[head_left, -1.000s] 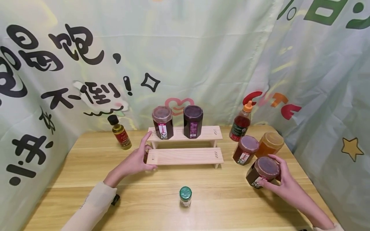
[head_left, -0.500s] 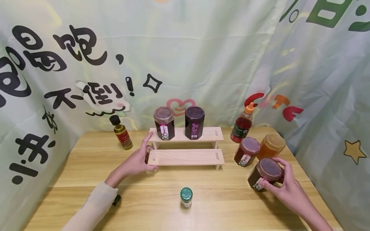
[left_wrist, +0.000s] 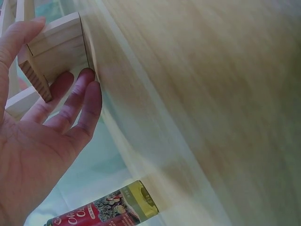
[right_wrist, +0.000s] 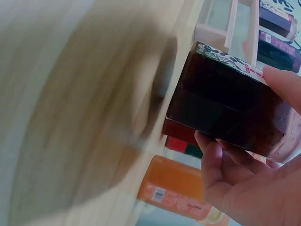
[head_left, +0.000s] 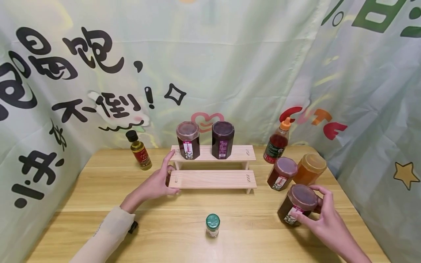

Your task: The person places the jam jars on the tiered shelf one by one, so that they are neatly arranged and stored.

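In the head view my left hand [head_left: 154,185] grips the left end of a two-step wooden rack [head_left: 213,179], thumb at the front and fingers toward the back. The left wrist view shows the plank end [left_wrist: 63,52] between thumb and fingers. My right hand [head_left: 325,221] holds a dark jam jar [head_left: 301,198], thumb over its label and fingers round the far side. Seen from the right wrist, this jar [right_wrist: 225,106] is raised above the tabletop, its shadow below. On the upper step stand two dark jars, one pink-lidded [head_left: 188,140] and one purple-lidded [head_left: 223,140].
Behind the held jar stand another dark jar [head_left: 282,174], an amber honey-coloured jar [head_left: 310,168] and an orange-capped sauce bottle [head_left: 276,143]. A small oil bottle [head_left: 140,153] is left of the rack. A green-capped shaker [head_left: 212,224] stands in front. Printed cloth hangs behind the table [head_left: 164,233].
The held jar and my right hand have moved slightly left and nearer to me. My left hand stays on the rack. The head view has shifted a little.
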Demonstrator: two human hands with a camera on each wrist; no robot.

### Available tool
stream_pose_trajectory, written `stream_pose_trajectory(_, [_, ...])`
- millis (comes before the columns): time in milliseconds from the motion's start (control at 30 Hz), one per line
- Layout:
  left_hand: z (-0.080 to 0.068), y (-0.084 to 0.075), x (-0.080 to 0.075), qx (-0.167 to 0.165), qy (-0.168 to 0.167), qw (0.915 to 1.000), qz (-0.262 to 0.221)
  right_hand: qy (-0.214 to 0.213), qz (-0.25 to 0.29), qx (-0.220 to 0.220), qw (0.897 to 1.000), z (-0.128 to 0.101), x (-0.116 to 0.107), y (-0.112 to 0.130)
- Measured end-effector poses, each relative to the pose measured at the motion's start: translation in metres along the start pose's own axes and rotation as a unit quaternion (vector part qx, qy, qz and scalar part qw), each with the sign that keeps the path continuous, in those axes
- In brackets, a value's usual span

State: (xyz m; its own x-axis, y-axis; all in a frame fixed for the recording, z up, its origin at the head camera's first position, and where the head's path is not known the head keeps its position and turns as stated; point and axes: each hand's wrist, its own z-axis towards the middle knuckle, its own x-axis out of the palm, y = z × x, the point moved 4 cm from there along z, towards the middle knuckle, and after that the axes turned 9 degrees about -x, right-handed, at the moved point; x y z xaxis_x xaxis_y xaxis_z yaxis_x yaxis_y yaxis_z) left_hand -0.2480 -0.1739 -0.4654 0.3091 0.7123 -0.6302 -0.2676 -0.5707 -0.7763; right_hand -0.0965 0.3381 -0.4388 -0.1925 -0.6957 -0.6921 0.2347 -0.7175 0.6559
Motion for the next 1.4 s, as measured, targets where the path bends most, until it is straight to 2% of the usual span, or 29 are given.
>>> stream_pose_trajectory(300, [0.001,0.002,0.000,-0.007,0.000,1.0000,0.003,-0.017,0.057,-0.047,0.997,0.008,0.009,0.026])
stream_pose_trajectory(500, [0.000,0.000,-0.001,-0.006,0.000,1.0000,0.004,-0.010,0.045,-0.048,0.998,0.018,0.015,0.043])
stream_pose_trajectory(767, [-0.001,0.001,-0.002,-0.012,-0.004,0.9999,0.010,-0.008,0.066,-0.084,0.994,0.035,0.025,0.068])
stream_pose_trajectory(1000, [-0.001,0.002,-0.002,-0.008,-0.001,0.9999,0.007,-0.014,0.082,-0.122,0.989,0.050,0.037,0.079])
stream_pose_trajectory(1167, [-0.001,0.002,-0.002,-0.013,0.001,0.9999,0.008,-0.002,0.099,-0.126,0.987,0.062,0.049,0.085])
stream_pose_trajectory(1400, [-0.001,0.003,-0.002,-0.016,0.004,0.9999,0.003,0.035,0.136,-0.129,0.982,0.080,0.071,0.098])
